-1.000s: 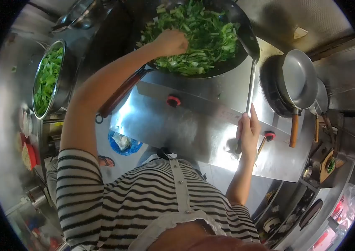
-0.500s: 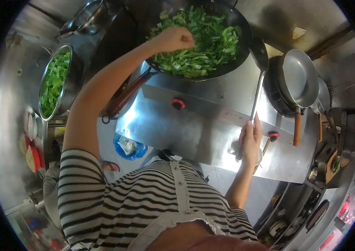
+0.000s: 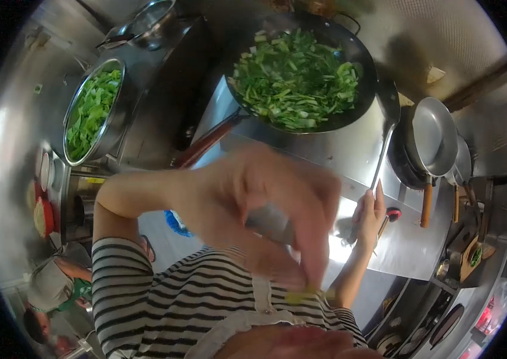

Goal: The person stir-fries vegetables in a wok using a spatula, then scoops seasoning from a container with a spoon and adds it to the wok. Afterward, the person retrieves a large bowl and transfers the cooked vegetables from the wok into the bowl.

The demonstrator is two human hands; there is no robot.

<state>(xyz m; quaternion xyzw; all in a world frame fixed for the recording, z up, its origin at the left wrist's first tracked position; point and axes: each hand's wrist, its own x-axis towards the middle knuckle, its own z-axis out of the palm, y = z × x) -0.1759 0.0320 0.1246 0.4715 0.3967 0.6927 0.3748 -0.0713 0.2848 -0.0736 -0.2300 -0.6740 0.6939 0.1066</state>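
Note:
My left hand (image 3: 223,194) is raised close to the camera, in front of my chest, and blurred by motion. Its fingertips are pinched on a small yellow-green piece of vegetable (image 3: 308,295). My right hand (image 3: 370,216) grips the long metal handle of a wok spatula (image 3: 383,154). The dark spatula head points away from me, beside the wok's right rim. Chopped leafy greens (image 3: 298,81) fill the middle of the black wok (image 3: 366,66) on the stove. The wok's reddish-brown handle (image 3: 208,142) sticks out toward the lower left, partly behind my left hand.
A metal bowl of cut greens (image 3: 92,110) stands at the left, with another metal bowl (image 3: 153,24) behind it. Pans with wooden handles (image 3: 434,134) are stacked right of the wok. A red stove knob (image 3: 393,215) is by my right hand. Another person (image 3: 56,286) is at lower left.
My left hand has moved from over the greens in the wok up toward my face, with a small piece pinched in it. My right hand still holds the spatula. The view has shifted slightly.

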